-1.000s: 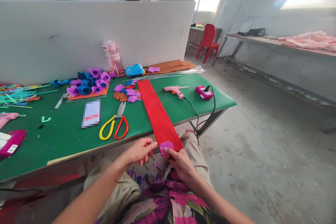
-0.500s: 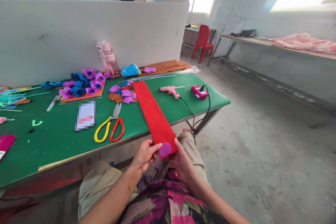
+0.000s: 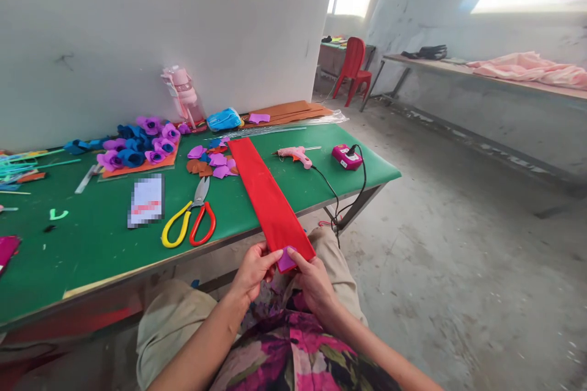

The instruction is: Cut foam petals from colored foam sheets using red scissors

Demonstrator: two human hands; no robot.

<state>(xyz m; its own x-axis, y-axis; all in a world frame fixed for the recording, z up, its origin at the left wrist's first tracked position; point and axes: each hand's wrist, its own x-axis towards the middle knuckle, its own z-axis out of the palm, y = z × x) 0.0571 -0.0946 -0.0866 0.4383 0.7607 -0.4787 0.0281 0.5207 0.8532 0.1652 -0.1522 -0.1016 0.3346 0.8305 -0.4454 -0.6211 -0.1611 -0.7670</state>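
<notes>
Head view: long red strip (image 3: 270, 195); purple piece (image 3: 285, 261)

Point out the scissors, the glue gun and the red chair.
Scissors (image 3: 200, 193): head view, on the metal blades.
Glue gun (image 3: 296, 153): head view, on its pink body.
Red chair (image 3: 354, 58): head view, on the backrest.

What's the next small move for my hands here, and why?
Probably pinch the purple piece firmly to the red strip with the right hand: its thumb lies on the piece, at the strip's near end, and that might free the left hand, which grips there too.
</notes>
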